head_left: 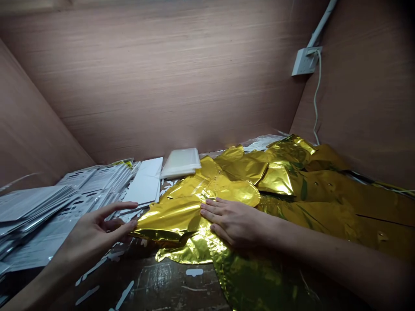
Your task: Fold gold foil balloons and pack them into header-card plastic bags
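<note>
My right hand [231,220] lies flat, fingers stretched out, pressing on a shiny gold foil balloon [173,216] that is uninflated and folded. At the balloon's left corner is my left hand [102,224], its thumb and a curled finger closed on the foil edge while the index finger stretches out above. Under and behind this piece, more flat gold foil balloons [240,164] overlap in a heap that spreads right beneath my right forearm. The dark tabletop [155,280] shows in front.
Stacks of printed sheets in clear sleeves [35,207] lie at left. White cards [144,179] and a pile of translucent bags [181,162] stand near the back panel. Small white paper scraps [194,272] are scattered about. A power socket [306,60] with a cable hangs at upper right.
</note>
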{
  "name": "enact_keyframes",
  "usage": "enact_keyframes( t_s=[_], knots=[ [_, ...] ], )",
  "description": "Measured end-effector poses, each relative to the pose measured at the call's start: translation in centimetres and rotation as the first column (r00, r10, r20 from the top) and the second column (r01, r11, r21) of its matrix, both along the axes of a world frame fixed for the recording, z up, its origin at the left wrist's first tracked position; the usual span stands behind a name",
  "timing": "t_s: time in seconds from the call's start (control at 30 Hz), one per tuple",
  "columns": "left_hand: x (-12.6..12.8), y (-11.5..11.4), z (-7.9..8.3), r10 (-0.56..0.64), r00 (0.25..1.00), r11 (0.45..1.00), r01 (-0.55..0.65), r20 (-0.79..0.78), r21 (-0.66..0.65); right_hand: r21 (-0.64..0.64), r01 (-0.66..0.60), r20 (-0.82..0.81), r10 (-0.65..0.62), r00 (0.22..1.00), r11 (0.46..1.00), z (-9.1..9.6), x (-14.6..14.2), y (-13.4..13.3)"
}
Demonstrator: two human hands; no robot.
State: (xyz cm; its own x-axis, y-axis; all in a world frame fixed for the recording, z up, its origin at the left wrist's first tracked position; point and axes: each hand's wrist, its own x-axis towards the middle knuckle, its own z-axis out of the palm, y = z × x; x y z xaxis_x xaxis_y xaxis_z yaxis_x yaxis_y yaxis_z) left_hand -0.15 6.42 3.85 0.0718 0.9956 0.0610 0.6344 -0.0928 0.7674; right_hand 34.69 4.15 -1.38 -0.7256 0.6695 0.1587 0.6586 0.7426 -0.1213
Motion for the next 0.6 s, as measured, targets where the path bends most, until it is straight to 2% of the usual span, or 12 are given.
enact_keyframes(
  t_s=[0.07,0.13,0.3,0.53,0.6],
  knots=[
    [-0.4,0.1,0.0,-0.004,0.999,0.992,0.009,0.041,-0.122,0.007,-0.006,-0.007,0.006,1.0,1.0,0.0,0.0,0.0],
    [-0.3,-0.1,-0.1,0.046,0.995,0.984,-0.031,0.085,-0.175,0.02,-0.019,-0.021,0.019,1.0,1.0,0.0,0.0,0.0],
    [0.6,-1.1,-0.7,0.189,0.97,0.977,-0.171,0.152,-0.124,0.03,-0.033,-0.05,0.035,0.998,0.999,-0.2,0.0,0.1],
    [-0.6,-0.8,-1.9,0.175,0.97,0.983,-0.165,0.167,-0.076,0.029,-0.037,-0.038,0.038,0.999,0.999,-0.3,0.1,0.2],
    [-0.9,-0.6,-2.1,0.166,0.962,0.985,-0.151,0.218,-0.083,0.024,-0.035,-0.031,0.035,0.999,0.999,-0.2,0.1,0.1]
  ],
)
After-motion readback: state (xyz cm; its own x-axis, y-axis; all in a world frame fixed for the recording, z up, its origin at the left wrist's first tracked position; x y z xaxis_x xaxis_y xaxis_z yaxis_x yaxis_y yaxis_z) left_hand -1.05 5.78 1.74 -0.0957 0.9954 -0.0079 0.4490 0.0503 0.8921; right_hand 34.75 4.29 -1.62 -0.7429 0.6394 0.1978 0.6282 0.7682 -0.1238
